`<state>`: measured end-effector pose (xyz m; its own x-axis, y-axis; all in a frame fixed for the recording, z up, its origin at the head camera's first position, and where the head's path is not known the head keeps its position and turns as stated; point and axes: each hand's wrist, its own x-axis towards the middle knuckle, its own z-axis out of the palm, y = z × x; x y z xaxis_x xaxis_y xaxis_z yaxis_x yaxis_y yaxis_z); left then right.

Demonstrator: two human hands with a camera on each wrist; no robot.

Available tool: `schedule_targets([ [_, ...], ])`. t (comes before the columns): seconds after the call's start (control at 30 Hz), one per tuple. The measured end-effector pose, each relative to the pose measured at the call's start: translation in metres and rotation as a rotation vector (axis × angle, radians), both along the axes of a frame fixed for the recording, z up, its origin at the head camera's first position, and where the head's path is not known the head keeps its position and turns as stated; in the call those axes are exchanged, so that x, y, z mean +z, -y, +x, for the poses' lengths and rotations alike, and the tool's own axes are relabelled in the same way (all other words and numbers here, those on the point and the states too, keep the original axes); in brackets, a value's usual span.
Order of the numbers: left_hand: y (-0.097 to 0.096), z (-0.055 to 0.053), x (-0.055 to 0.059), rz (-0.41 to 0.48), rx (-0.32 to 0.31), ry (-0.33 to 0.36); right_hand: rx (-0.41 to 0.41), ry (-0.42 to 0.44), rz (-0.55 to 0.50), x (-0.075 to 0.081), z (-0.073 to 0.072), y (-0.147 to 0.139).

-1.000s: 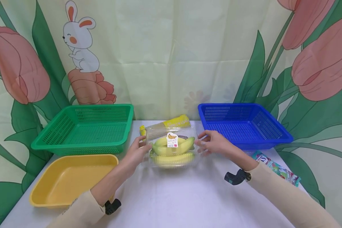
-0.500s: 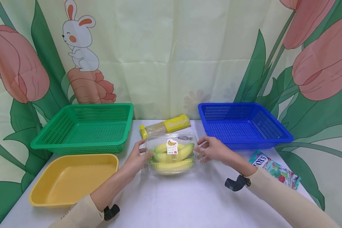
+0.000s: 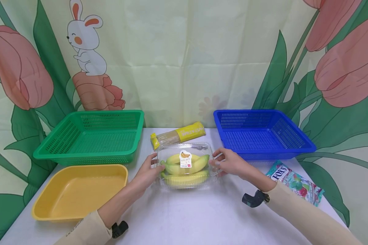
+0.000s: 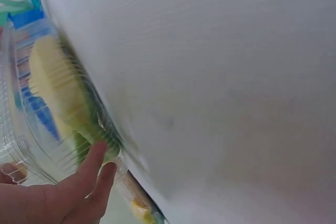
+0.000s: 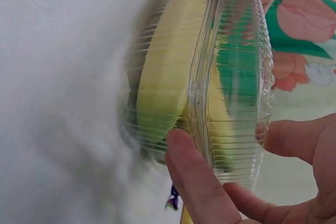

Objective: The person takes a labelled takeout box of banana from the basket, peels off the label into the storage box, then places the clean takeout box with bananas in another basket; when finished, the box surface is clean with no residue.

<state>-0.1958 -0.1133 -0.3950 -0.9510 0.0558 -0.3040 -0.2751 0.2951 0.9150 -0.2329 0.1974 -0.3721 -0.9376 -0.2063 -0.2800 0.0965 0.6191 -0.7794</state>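
A clear plastic clamshell box of bananas (image 3: 185,178) sits in the middle, with a white banana label on its lid. My left hand (image 3: 147,170) grips its left end, and my right hand (image 3: 230,163) grips the right end. In the left wrist view, two fingers (image 4: 94,169) press the ribbed side of the box. The right wrist view shows the thumb and fingers of the right hand (image 5: 262,182) spread around the box's rim and side. The lid looks closed. Its underside is at or very near the white tabletop; whether it touches cannot be told.
Behind the box lies a yellow-ended pack of noodles (image 3: 179,134). A green basket (image 3: 89,156) and a yellow basin (image 3: 79,217) stand on the left, a blue basket (image 3: 265,151) at the back right. A Fox's candy bag (image 3: 297,182) lies near my right forearm.
The box has come down and slightly toward me, with both hands on it, so the noodle pack behind shows more fully. During the last half second it has barely moved.
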Motion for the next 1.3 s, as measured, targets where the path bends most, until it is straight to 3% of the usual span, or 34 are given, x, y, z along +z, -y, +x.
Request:
schedule_targets([
  [0.27,0.0,0.002,0.0,-0.034,0.001,0.009,0.062,0.029,0.07,0.001,-0.004,-0.004],
  [0.53,0.0,0.003,-0.001,-0.047,0.012,0.0,0.153,0.047,0.142,0.022,-0.005,-0.012],
  [0.83,-0.001,0.003,0.0,-0.053,0.023,-0.001,0.265,-0.07,0.194,0.038,-0.017,-0.011],
  [1.03,-0.001,0.006,-0.001,-0.041,0.013,-0.056,0.253,-0.101,0.244,0.041,-0.025,-0.003],
  [1.3,-0.002,0.006,-0.003,-0.075,-0.011,-0.083,0.326,-0.179,0.185,0.044,-0.035,0.013],
])
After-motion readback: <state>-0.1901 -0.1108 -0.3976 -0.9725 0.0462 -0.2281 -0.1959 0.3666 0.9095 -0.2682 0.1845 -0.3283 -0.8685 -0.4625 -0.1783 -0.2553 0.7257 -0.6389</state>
